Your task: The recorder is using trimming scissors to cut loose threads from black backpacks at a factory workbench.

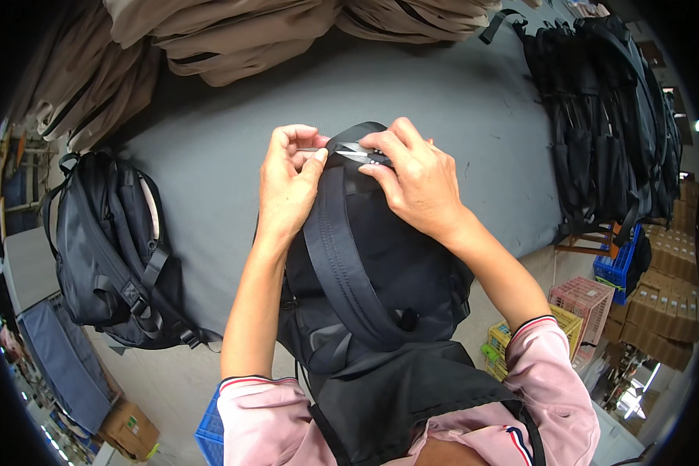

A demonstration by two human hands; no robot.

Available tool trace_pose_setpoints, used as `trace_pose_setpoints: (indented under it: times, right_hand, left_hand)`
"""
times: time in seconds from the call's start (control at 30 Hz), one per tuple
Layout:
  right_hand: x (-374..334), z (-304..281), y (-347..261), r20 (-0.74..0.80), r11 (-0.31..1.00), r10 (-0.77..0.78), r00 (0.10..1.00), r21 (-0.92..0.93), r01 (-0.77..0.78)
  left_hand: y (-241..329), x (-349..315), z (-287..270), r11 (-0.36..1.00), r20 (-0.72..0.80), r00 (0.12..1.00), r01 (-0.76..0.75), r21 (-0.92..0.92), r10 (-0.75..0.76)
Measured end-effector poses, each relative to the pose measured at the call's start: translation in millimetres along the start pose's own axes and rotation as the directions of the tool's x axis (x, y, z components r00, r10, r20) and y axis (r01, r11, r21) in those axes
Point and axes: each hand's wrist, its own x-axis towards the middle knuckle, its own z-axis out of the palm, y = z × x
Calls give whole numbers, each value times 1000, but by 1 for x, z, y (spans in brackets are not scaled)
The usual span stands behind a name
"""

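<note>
A black backpack (412, 256) lies in front of me at the near edge of the grey table, its padded shoulder strap (335, 248) running down the middle. At its top, my left hand (286, 186) is closed, thumb and fingers pinching beside the base of the webbing handle loop (363, 130). Whether a thread is also in that pinch is too small to tell. My right hand (423, 182) grips small thread snips (352, 153). Their metal blades point left, at the loop's base, close to my left fingertips.
Another black backpack (109, 248) rests at the table's left edge. Brown bags (233, 39) are piled along the far side, and several black backpacks (598, 116) stand stacked at the right. Plastic crates (582, 303) and cardboard boxes (668, 311) are on the floor to the right.
</note>
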Motion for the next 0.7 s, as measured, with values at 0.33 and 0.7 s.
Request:
trace_pose_setpoints:
  times: [0.33, 0.7]
  right_hand:
    - [3, 7, -5, -26, 927, -231, 973, -309, 212]
    - [25, 9, 38, 67, 947, 105, 992, 297, -120]
  left_hand:
    - [0, 3, 1, 999, -36, 999, 27, -19, -28]
    - [-3, 16, 0, 974, 72, 985, 144, 175, -158]
